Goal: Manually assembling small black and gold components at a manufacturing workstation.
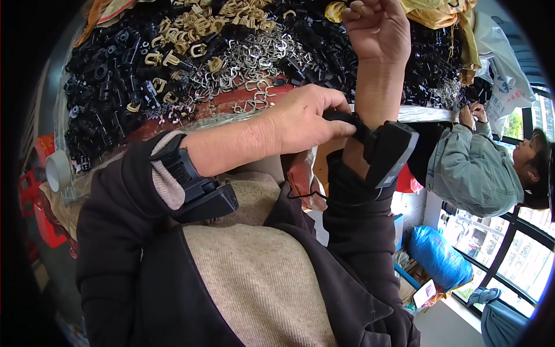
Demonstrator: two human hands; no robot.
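My left hand (309, 118) reaches across to my right wrist. Its thumb and fingers are closed on the black wrist strap (359, 128) there, which carries a black box-shaped device (392, 153). My right hand (376, 32) is raised over the heap of parts, palm showing and fingers curled in, with nothing visible in it; the top edge cuts off part of it. A similar black device (205, 199) is strapped to my left forearm. Below my left hand's wrist, silver metal hooks (254, 63) lie in a loose pile at the table edge.
Black plastic parts (107, 87) cover much of the red-topped table (165, 126), with gold-coloured clips (196, 26) heaped at the back. A tape roll (59, 170) is at the left edge. Another person (480, 168) works at the right. A blue sack (439, 257) stands by the window.
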